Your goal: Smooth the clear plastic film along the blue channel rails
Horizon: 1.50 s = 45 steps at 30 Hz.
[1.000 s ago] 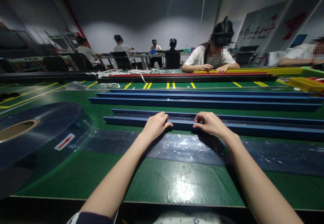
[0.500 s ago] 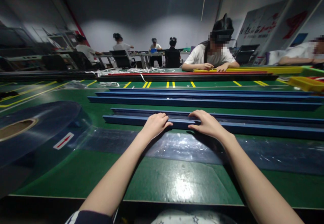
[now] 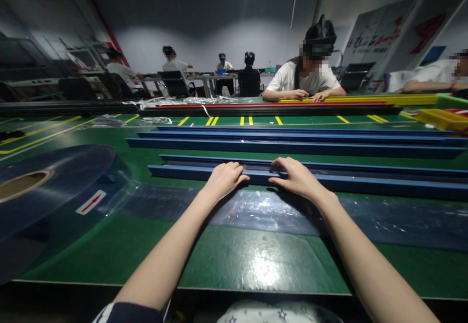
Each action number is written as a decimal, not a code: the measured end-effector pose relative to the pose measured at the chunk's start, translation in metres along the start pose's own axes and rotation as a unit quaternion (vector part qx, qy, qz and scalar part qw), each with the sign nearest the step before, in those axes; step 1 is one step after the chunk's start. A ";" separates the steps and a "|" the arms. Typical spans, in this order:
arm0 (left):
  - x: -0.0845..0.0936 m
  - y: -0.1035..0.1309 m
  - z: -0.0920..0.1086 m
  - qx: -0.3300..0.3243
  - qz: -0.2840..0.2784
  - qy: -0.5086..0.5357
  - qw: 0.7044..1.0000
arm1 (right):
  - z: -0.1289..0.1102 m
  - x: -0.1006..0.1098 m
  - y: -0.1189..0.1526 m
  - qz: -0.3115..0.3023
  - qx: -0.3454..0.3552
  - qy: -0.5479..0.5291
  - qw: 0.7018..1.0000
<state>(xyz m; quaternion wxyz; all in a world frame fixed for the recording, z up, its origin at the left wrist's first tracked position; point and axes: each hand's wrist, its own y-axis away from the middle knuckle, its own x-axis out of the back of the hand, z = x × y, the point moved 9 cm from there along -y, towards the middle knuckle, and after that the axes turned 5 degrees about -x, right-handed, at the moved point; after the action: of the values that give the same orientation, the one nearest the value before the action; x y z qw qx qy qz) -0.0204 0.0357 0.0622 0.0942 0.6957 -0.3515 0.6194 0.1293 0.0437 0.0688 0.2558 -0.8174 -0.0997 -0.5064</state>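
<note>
1. Compared with a second ago in the head view, the right hand (image 3: 298,177) has shifted a little towards the left hand (image 3: 223,179), and its once-curled fingers have opened. The left hand is in almost the same place.
2. Now, in the head view, the near blue channel (image 3: 183,172) lies lengthwise across the worktop (image 3: 234,259), under both hands. The left hand curls over its front edge, probably to steady it; I cannot tell whether it pinches. The right hand is spread, thumb well apart from fingers, at the same channel; contact is unclear.
3. Nearer the wearer than this channel, a clear strip (image 3: 164,201) runs alongside it, leading from the large roll (image 3: 80,167) to its left, likely placed so for easy reach.
4. Beyond the channel lie more blue channels (image 3: 204,145), roughly parallel; farther off, a person leans over yellow bars (image 3: 365,100).
</note>
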 end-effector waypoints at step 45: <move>-0.002 0.000 -0.002 0.018 -0.013 0.009 1.000 | -0.009 -0.004 0.002 -0.022 0.019 0.058 0.998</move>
<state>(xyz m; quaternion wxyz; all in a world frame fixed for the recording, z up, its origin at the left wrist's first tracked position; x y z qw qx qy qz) -0.0221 0.0376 0.0607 0.0932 0.6964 -0.3303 0.6303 0.1215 0.0380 0.0674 0.2649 -0.7793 -0.1122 -0.5568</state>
